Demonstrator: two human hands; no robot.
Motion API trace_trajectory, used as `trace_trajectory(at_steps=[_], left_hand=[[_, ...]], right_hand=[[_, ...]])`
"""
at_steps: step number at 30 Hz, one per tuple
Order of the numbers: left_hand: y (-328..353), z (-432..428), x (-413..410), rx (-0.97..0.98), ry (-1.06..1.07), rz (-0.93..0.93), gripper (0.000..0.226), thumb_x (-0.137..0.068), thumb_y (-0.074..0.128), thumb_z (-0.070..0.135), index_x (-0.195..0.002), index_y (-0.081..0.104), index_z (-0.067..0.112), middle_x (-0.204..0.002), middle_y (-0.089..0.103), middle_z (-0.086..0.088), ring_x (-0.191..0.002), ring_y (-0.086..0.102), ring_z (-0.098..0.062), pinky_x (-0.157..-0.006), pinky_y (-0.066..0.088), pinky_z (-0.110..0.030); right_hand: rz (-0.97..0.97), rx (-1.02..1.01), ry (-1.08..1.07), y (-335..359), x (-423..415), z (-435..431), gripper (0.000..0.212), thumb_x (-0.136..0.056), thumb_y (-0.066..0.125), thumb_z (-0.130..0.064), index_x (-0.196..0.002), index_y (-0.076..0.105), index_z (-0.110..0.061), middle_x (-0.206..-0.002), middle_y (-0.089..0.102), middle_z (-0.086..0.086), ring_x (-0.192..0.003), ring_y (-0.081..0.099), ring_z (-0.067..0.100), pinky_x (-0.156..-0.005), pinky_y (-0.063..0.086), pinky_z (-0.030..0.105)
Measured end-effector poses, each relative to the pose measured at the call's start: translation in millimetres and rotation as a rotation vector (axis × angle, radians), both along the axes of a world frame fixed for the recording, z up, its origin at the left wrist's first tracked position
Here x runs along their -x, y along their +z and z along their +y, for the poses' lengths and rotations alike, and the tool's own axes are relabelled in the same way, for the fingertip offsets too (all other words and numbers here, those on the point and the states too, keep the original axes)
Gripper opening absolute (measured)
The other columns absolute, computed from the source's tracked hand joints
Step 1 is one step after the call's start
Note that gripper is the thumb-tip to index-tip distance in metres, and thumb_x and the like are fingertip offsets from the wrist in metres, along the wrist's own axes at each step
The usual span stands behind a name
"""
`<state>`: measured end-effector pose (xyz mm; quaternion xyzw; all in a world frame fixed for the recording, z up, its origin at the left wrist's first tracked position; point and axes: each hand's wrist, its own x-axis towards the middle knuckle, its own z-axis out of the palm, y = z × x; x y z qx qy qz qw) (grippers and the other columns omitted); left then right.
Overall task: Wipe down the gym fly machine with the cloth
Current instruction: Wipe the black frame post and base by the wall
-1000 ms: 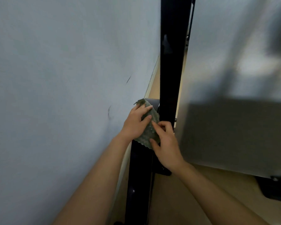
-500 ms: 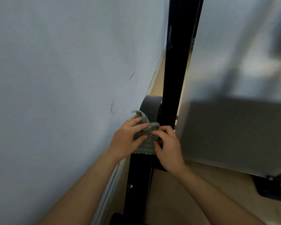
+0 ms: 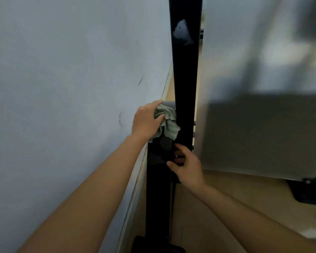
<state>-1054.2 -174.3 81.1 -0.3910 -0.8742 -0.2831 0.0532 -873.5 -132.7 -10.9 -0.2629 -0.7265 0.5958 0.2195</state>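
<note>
The fly machine's black upright frame (image 3: 185,73) runs from the top of the view down to the floor, close to the wall. A crumpled grey-green cloth (image 3: 167,123) lies bunched against the frame's left side. My left hand (image 3: 147,121) grips the cloth, with part of it hanging loose below my fingers. Lower down, my right hand (image 3: 187,164) has its fingers curled round the edge of a black frame part. The cloth hides part of a grey rounded piece behind it.
A pale wall (image 3: 66,88) stands right beside the frame on the left, leaving a narrow gap. A grey frosted panel (image 3: 259,106) rises on the right. A black machine foot (image 3: 307,191) sits on the beige floor (image 3: 217,194) at the right.
My right hand has let go of the cloth and dropped lower onto the black frame. My left hand now holds the cloth alone and has bunched it.
</note>
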Motion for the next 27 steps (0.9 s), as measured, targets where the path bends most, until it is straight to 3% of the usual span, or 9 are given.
trace_trajectory(at_steps=[3, 7, 9, 12, 17, 19, 22, 27], left_hand=[[0.6, -4.9, -8.3, 0.018, -0.148, -0.001, 0.043, -0.090, 0.062, 0.013, -0.131, 0.067, 0.026, -0.124, 0.069, -0.004, -0.110, 0.064, -0.028, -0.093, 0.050, -0.034], [-9.9, -32.3, -24.6, 0.027, -0.165, -0.052, 0.043, -0.088, 0.073, 0.033, -0.130, 0.070, 0.023, -0.148, 0.055, -0.004, -0.128, 0.056, -0.025, -0.107, 0.047, -0.042], [-19.3, -48.8, -33.4, 0.019, -0.136, -0.067, 0.044, -0.086, 0.078, 0.033, -0.128, 0.070, 0.021, -0.153, 0.050, -0.004, -0.133, 0.054, -0.025, -0.110, 0.046, -0.043], [-33.0, -66.0, -50.9, -0.017, -0.092, -0.074, 0.042, -0.084, 0.080, 0.023, -0.125, 0.072, 0.016, -0.154, 0.048, -0.005, -0.132, 0.056, -0.026, -0.107, 0.049, -0.041], [-29.6, -52.8, -47.7, -0.028, -0.065, -0.102, 0.051, -0.085, 0.080, 0.033, -0.133, 0.066, 0.022, -0.157, 0.043, -0.001, -0.135, 0.053, -0.021, -0.111, 0.046, -0.037], [-23.0, -37.1, -36.3, -0.007, -0.060, -0.099, 0.053, -0.086, 0.077, 0.041, -0.135, 0.064, 0.027, -0.158, 0.043, 0.000, -0.137, 0.051, -0.020, -0.112, 0.043, -0.037], [-10.6, -14.1, -16.6, 0.038, -0.068, -0.136, 0.052, -0.087, 0.074, 0.048, -0.135, 0.063, 0.033, -0.157, 0.044, 0.000, -0.138, 0.049, -0.022, -0.113, 0.041, -0.039], [-3.3, -0.4, -2.6, 0.040, -0.055, -0.197, 0.047, -0.086, 0.074, 0.047, -0.131, 0.066, 0.036, -0.153, 0.049, 0.002, -0.133, 0.055, -0.020, -0.109, 0.044, -0.037]], right_hand=[[0.012, 0.012, -0.017, -0.2, -0.8, 0.4, 0.063, -0.080, 0.082, -0.007, -0.114, 0.053, -0.051, -0.097, 0.063, -0.029, -0.092, 0.065, -0.009, -0.075, 0.048, 0.004], [0.001, 0.003, -0.038, -4.8, 2.5, 1.0, 0.040, -0.079, 0.084, -0.010, -0.097, 0.062, -0.038, -0.096, 0.067, -0.017, -0.094, 0.067, 0.003, -0.078, 0.051, 0.013], [0.011, 0.008, -0.038, -5.8, 1.9, -0.3, 0.034, -0.080, 0.083, -0.009, -0.107, 0.068, -0.023, -0.103, 0.071, -0.004, -0.099, 0.067, 0.013, -0.087, 0.054, 0.024], [0.037, 0.014, -0.014, -2.6, -0.7, 0.8, 0.043, -0.080, 0.082, -0.006, -0.120, 0.068, -0.015, -0.112, 0.071, 0.002, -0.106, 0.066, 0.016, -0.095, 0.053, 0.030], [0.020, 0.029, -0.027, -4.4, -0.6, 3.3, 0.039, -0.079, 0.083, -0.006, -0.110, 0.066, -0.023, -0.107, 0.070, -0.002, -0.104, 0.067, 0.016, -0.090, 0.052, 0.023], [-0.008, 0.029, -0.016, -3.5, -0.6, 3.6, 0.047, -0.080, 0.083, -0.008, -0.120, 0.065, -0.023, -0.106, 0.066, -0.009, -0.103, 0.066, 0.012, -0.087, 0.050, 0.014], [-0.025, 0.094, 0.021, 0.4, -3.0, 3.7, 0.066, -0.083, 0.080, -0.006, -0.141, 0.054, -0.025, -0.110, 0.059, -0.018, -0.104, 0.064, 0.007, -0.093, 0.053, 0.019], [-0.027, 0.119, 0.026, 3.9, -7.1, 0.9, 0.068, -0.085, 0.076, 0.001, -0.143, 0.052, -0.025, -0.107, 0.057, -0.025, -0.097, 0.060, -0.010, -0.086, 0.051, 0.009]])
